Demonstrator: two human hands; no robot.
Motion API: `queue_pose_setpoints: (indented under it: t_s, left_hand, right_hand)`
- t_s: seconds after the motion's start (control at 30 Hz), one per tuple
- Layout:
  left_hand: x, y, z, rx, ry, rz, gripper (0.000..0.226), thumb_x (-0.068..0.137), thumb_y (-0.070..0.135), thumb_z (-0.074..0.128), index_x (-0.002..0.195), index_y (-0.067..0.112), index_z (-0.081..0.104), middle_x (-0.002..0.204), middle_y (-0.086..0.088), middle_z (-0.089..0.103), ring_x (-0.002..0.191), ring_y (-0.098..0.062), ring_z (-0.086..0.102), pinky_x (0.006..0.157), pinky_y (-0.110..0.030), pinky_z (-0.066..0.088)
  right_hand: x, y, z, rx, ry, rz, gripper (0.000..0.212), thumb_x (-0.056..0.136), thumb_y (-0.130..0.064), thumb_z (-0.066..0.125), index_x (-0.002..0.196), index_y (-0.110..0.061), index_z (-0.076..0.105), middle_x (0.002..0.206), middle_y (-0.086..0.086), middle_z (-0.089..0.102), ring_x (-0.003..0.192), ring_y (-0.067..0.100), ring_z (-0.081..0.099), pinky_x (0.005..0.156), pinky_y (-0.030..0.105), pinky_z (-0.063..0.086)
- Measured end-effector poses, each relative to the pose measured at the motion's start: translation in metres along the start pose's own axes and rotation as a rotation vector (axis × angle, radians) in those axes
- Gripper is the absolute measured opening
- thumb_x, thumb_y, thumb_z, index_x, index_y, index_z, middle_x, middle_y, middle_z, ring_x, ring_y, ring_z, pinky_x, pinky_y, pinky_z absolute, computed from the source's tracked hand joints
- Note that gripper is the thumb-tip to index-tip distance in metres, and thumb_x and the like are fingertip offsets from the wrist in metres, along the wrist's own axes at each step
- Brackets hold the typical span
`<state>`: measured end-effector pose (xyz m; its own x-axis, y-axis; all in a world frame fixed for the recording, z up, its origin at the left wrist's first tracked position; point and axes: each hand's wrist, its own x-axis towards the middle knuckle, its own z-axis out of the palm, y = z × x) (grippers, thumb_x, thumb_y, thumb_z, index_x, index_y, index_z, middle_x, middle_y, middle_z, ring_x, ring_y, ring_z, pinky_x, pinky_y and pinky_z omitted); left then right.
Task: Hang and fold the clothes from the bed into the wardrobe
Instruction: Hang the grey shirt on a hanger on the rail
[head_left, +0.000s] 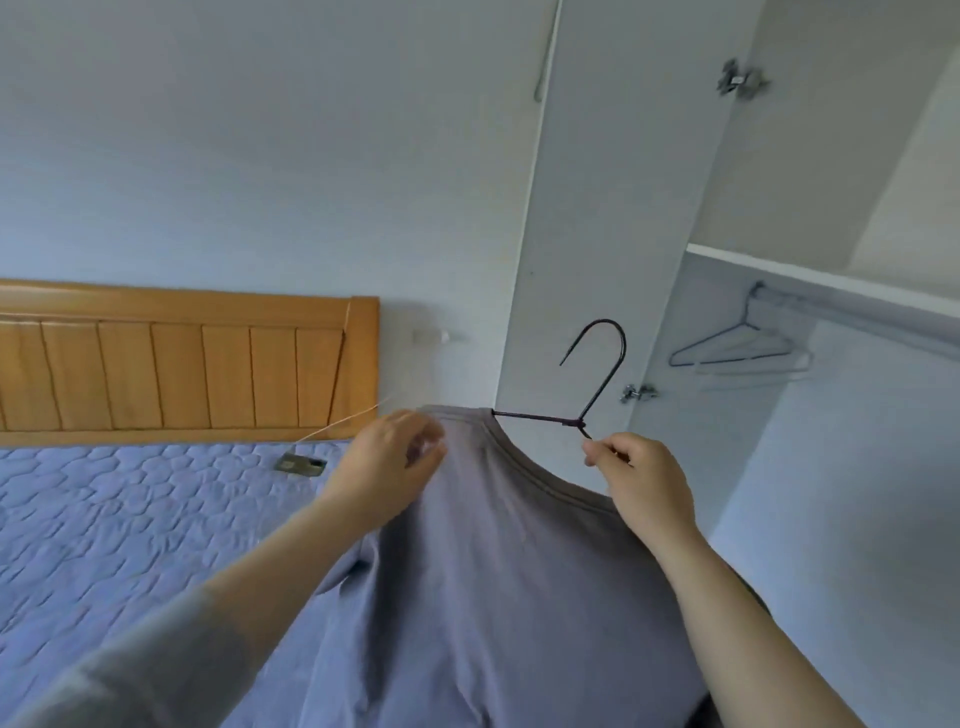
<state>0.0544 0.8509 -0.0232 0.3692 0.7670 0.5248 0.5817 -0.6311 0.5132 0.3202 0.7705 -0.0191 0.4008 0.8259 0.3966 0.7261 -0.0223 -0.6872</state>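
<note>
Head view shows us mid-way through threading a grey T-shirt onto a dark wire hanger, held up between the bed and the open wardrobe.

Our left hand has its fingers curled on the shirt's shoulder fabric by the collar, though blur hides the exact pinch. Our right hand pinches the hanger's near arm between thumb and forefinger, just below the twisted neck.

One hanger arm runs into the collar on the left; the other seems to sit outside the cloth. To do this well, we judge, the left hand should keep the seam taut while the right slides its arm under the collar — gently, so the neckline does not stretch.

The hook stands upward with its open tip turned left, toward the headboard. The hanger's long axis runs roughly side to side, and the shirt's runs from the collar down toward us. For the rail, which already carries empty hangers, the hook probably needs turning.
</note>
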Motion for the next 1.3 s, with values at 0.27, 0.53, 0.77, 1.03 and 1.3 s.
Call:
queue_pose_setpoints:
  t_s: [0.27,0.53,0.77,1.03,1.3]
  left_hand:
    - [0.08,0.016,0.087,-0.193,-0.135,-0.001,0.009,0.089,0.018,0.062,0.094,0.019,0.069,0.089,0.007,0.069,0.083,-0.009,0.065,0.071,-0.013,0.048]
    - [0.156,0.039,0.162,-0.325,-0.22,0.027,0.014,0.09,0.018,0.057,0.092,0.028,0.067,0.088,0.015,0.068,0.076,0.0,0.063,0.071,-0.016,0.05]
    - [0.214,0.048,0.212,-0.368,-0.321,0.089,0.015,0.09,0.019,0.057,0.093,0.029,0.066,0.088,0.016,0.066,0.076,0.0,0.061,0.061,-0.004,0.04]
    - [0.291,0.073,0.266,-0.493,-0.449,0.252,0.013,0.09,0.017,0.059,0.098,0.024,0.067,0.093,0.011,0.067,0.075,0.002,0.06,0.063,-0.003,0.041]
    - [0.339,0.091,0.314,-0.54,-0.541,0.354,0.012,0.09,0.019,0.059,0.097,0.026,0.066,0.089,0.015,0.065,0.074,0.003,0.059,0.064,-0.011,0.044]
  right_hand:
    - [0.056,0.066,-0.023,0.106,0.175,0.322,0.029,0.089,-0.032,0.062,0.062,-0.023,0.067,0.059,-0.006,0.058,0.062,0.017,0.054,0.061,0.03,0.039]
    - [0.118,0.12,-0.032,0.235,0.325,0.499,0.027,0.092,-0.013,0.052,0.069,-0.02,0.064,0.069,-0.003,0.059,0.07,0.018,0.054,0.067,0.03,0.04]
    - [0.157,0.15,-0.051,0.26,0.373,0.572,0.026,0.091,-0.005,0.047,0.076,-0.013,0.066,0.055,-0.004,0.056,0.045,0.014,0.044,0.047,0.023,0.035]
    - [0.182,0.181,-0.078,0.086,0.507,0.631,0.028,0.092,-0.008,0.047,0.069,-0.007,0.062,0.058,0.003,0.056,0.046,0.017,0.043,0.049,0.025,0.036]
    - [0.207,0.205,-0.112,-0.078,0.663,0.626,0.034,0.093,-0.006,0.042,0.061,-0.009,0.053,0.06,0.006,0.051,0.056,0.02,0.045,0.06,0.03,0.037]
